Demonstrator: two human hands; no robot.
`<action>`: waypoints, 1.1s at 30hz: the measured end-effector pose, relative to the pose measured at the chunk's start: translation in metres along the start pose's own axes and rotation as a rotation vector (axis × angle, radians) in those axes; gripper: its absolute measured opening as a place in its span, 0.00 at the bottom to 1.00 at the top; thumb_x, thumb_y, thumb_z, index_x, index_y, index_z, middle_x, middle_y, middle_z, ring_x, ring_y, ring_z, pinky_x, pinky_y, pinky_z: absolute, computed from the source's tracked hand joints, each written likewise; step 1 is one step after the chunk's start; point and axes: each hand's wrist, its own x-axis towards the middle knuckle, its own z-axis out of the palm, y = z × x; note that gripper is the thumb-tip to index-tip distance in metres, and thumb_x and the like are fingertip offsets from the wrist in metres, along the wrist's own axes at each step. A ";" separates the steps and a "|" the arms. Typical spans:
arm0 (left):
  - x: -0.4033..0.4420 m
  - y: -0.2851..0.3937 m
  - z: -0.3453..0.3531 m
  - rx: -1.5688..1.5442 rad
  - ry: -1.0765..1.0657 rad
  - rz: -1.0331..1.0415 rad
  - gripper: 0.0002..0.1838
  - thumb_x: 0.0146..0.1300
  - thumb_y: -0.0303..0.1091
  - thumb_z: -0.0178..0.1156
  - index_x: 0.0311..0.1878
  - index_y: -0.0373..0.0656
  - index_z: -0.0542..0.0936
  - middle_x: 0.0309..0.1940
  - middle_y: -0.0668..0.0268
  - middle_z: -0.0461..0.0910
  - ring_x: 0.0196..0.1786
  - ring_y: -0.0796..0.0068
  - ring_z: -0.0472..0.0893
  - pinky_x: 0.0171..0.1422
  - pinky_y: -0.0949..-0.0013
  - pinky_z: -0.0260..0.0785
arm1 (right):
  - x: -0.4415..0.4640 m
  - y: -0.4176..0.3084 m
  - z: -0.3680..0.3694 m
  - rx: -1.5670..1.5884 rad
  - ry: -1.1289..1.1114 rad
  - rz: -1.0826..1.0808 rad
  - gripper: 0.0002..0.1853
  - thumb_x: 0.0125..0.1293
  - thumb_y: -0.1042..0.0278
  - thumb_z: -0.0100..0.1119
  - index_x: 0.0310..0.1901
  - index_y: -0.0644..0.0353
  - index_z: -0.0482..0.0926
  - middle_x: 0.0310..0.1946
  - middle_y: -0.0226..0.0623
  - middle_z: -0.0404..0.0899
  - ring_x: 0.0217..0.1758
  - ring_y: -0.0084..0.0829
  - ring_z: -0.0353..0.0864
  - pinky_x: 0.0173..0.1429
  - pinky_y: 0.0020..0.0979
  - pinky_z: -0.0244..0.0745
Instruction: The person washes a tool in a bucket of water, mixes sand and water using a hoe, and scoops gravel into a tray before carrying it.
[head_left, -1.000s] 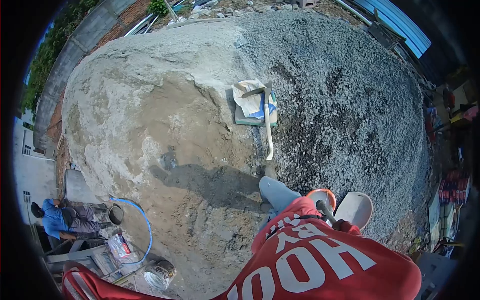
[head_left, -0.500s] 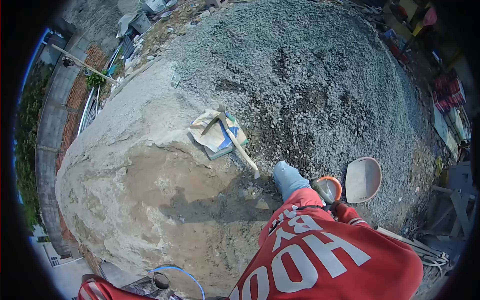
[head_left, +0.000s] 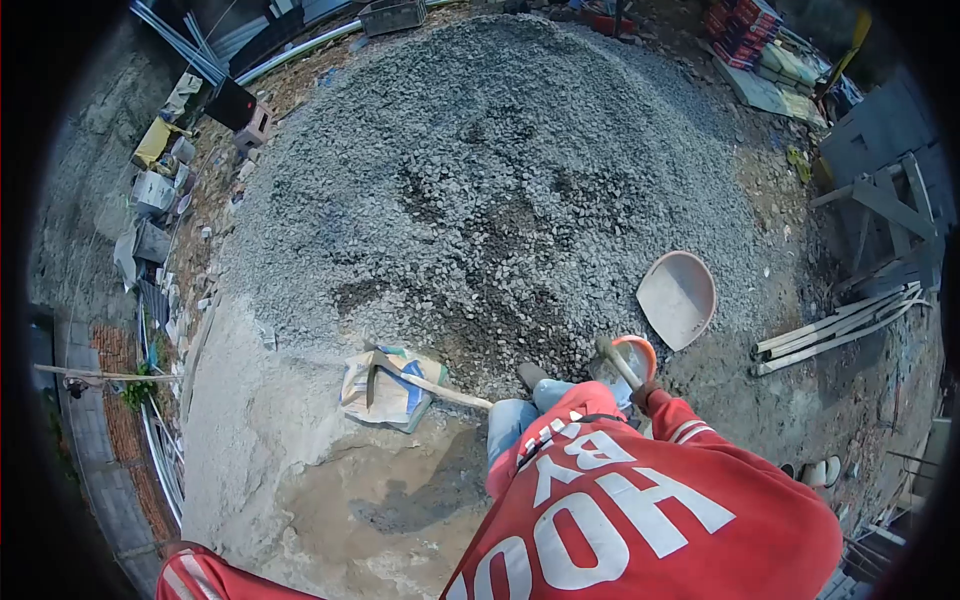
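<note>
My right hand point(head_left: 647, 391) is closed round a pale wooden handle point(head_left: 619, 362), whose blunt end points up and left; the rest of the tool is hidden. The handle crosses in front of an orange-rimmed bucket point(head_left: 646, 352) beside my legs. Beyond the bucket lies a pale, scoop-shaped pan point(head_left: 678, 300). My left hand point(head_left: 178, 548) shows only as a dark sliver above its red sleeve at the lower left, its fingers hidden. A hoe point(head_left: 440, 391) rests with its blade on a crumpled white, blue and yellow sack point(head_left: 395, 400), its handle reaching my knee.
A large gravel heap point(head_left: 480, 130) rises ahead, with sand point(head_left: 250, 430) to its left. Pale poles point(head_left: 840, 325) and a wooden trestle point(head_left: 895, 220) stand at the right. Red stacked packs point(head_left: 742, 35) are at the back right, assorted buckets and debris point(head_left: 153, 192) at the left.
My view has turned to the right, so the hoe, sack and pan appear farther left. The wooden handle in my right hand has come up and now shows over the bucket.
</note>
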 end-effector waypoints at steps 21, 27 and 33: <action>-0.051 -0.150 0.140 -0.194 -0.448 -0.442 0.28 0.61 0.41 0.63 0.60 0.37 0.68 0.29 0.68 0.67 0.30 0.77 0.70 0.37 0.76 0.62 | -0.073 0.093 0.181 0.734 -0.295 0.318 0.12 0.59 0.59 0.58 0.27 0.60 0.77 0.12 0.35 0.70 0.11 0.31 0.67 0.14 0.36 0.60; -0.038 -0.128 0.095 -0.182 -0.388 -0.416 0.27 0.61 0.41 0.62 0.60 0.37 0.69 0.29 0.68 0.67 0.30 0.77 0.70 0.37 0.75 0.62 | -0.091 0.080 0.162 0.767 -0.263 0.314 0.12 0.60 0.60 0.57 0.27 0.59 0.77 0.12 0.35 0.70 0.11 0.31 0.67 0.14 0.36 0.59; -0.011 -0.075 0.017 -0.146 -0.270 -0.291 0.27 0.61 0.41 0.62 0.59 0.36 0.69 0.28 0.68 0.67 0.30 0.76 0.70 0.37 0.75 0.62 | -0.098 0.060 0.141 0.778 -0.222 0.300 0.12 0.60 0.60 0.57 0.27 0.59 0.76 0.12 0.35 0.70 0.11 0.31 0.67 0.14 0.36 0.59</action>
